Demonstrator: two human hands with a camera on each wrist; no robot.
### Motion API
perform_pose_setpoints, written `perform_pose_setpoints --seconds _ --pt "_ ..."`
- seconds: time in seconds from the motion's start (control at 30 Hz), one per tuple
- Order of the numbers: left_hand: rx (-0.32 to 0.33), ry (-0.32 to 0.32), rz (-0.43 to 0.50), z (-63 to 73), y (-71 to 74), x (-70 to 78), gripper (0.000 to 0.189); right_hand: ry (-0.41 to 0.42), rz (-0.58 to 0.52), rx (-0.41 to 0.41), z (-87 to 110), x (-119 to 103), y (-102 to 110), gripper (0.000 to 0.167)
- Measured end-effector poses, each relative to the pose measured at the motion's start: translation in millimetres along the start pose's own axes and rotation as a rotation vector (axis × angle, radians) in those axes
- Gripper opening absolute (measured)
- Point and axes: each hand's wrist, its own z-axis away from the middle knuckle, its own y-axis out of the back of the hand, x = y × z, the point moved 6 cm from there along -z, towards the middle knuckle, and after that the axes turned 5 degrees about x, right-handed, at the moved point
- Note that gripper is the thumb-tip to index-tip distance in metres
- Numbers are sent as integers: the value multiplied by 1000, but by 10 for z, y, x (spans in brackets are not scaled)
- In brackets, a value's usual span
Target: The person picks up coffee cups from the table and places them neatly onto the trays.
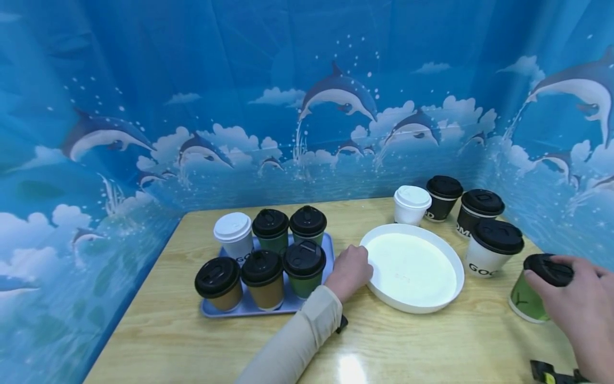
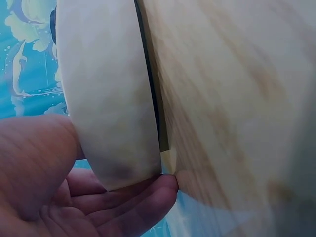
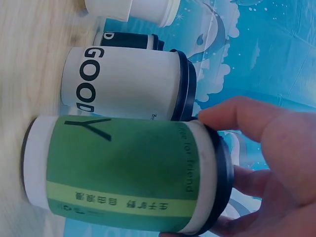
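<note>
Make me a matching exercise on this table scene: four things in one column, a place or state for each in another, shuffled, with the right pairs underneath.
Column one
1. Left hand
2. Purple tray
3. White cup with a black lid
4. Right hand

Column two
A. Under six lidded cups
B. Holding a green cup
C. Standing to the right of the white dish
D. Gripping the white dish at its edge

Right pairs
1-D
2-A
3-C
4-B
</note>
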Motion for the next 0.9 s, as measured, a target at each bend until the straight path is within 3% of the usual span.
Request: perform_pose_setpoints --seconds 0.57,0.9 --pt "4 -10 0 2 -3 1 13 62 -40 51 115 -79 61 65" --pt "23 -19 -18 2 12 -5 11 142 -21 69 168 -196 106 64"
